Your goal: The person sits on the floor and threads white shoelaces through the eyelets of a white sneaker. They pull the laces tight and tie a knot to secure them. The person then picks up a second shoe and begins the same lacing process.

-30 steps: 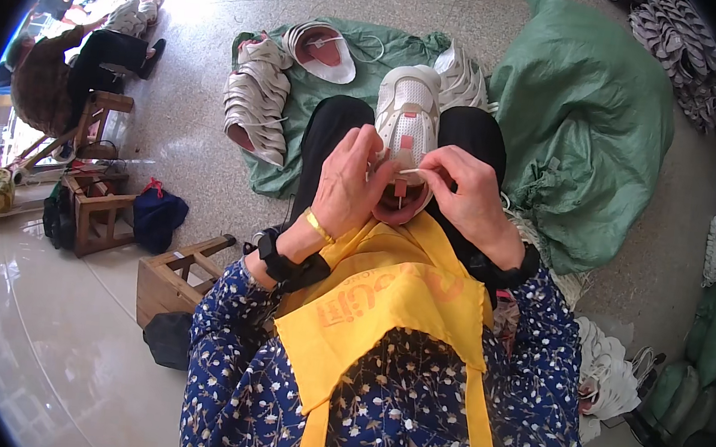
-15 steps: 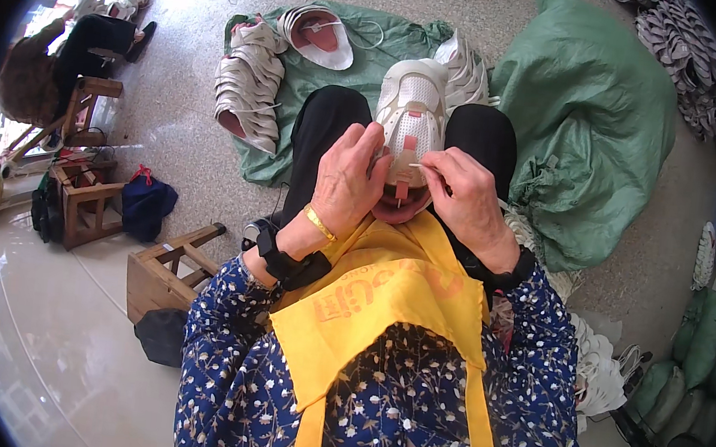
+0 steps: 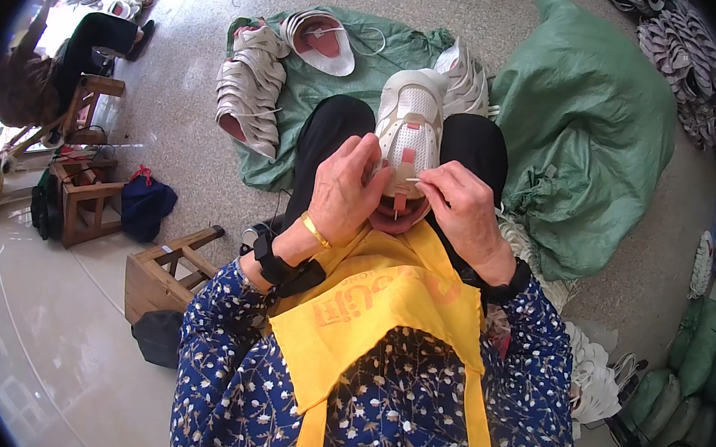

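Note:
A white and beige shoe upper (image 3: 412, 112) with perforated mesh and pink tabs lies between my knees, toe pointing away from me. My left hand (image 3: 344, 186) is closed at the left edge of its opening, thumb and bent fingers on the side of the shoe. From the right, my right hand (image 3: 466, 212) pinches the end of a thin white shoelace (image 3: 412, 180), which lies across the beige tongue area. The fingertips of my left hand are partly hidden behind its knuckles.
Stacked white shoe uppers (image 3: 251, 92) and a loose upper (image 3: 322, 41) rest on a green sheet (image 3: 336, 92). A large green sack (image 3: 586, 133) stands at right. Wooden stools (image 3: 161, 278) are at left, near a seated person (image 3: 31, 80). More uppers (image 3: 592, 375) lie at lower right.
Both hands and the shoe have shifted only slightly. My right hand has moved a little down, still pinching the lace end. At far left, the other person has moved an arm up.

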Demonstrator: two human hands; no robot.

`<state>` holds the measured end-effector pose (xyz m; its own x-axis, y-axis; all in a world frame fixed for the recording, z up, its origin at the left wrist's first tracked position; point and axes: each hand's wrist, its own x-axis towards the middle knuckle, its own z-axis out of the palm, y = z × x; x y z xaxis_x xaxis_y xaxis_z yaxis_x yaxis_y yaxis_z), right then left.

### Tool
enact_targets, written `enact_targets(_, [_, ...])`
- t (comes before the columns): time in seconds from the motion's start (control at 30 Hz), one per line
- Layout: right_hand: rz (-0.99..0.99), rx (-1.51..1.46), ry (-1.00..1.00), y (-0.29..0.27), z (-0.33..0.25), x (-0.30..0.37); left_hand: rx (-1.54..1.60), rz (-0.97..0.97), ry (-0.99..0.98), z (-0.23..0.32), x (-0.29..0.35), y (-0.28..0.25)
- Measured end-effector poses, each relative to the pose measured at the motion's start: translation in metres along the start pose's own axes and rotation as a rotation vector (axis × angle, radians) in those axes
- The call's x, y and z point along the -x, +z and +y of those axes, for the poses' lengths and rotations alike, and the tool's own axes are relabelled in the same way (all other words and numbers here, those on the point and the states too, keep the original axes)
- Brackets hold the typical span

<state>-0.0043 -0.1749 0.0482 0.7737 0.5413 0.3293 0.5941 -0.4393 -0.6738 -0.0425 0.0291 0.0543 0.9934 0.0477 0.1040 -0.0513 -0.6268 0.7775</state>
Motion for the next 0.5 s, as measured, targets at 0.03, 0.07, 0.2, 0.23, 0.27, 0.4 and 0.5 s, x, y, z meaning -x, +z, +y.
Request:
enact_targets(0.03, [0.006, -0.009, 0.009, -0.001, 0.000, -0.001, -0.007, -0.002, 0.015, -0.002, -0.002, 0.000])
enact_targets(0.07, [0.012, -0.017, 0.019, -0.001, 0.000, -0.002, -0.015, -0.004, 0.029, -0.005, -0.007, 0.000])
enact_targets(0.2, [0.048, -0.103, 0.169, -0.002, 0.006, -0.010, -0.033, 0.056, 0.165, -0.020, -0.037, 0.009])
enact_targets(0.23, [0.067, -0.114, 0.194, -0.003, 0.008, -0.014, -0.006, 0.047, 0.153, -0.022, -0.043, 0.011])
enact_targets(0.27, [0.086, -0.124, 0.219, -0.004, 0.010, -0.018, 0.021, 0.039, 0.141, -0.024, -0.050, 0.013])
enact_targets(0.4, [0.127, -0.146, 0.273, -0.002, 0.026, -0.029, 0.018, -0.021, 0.142, -0.025, -0.066, 0.014])
enact_targets(0.5, [0.129, -0.156, 0.294, -0.001, 0.029, -0.035, 0.006, -0.035, 0.133, -0.024, -0.069, 0.018])
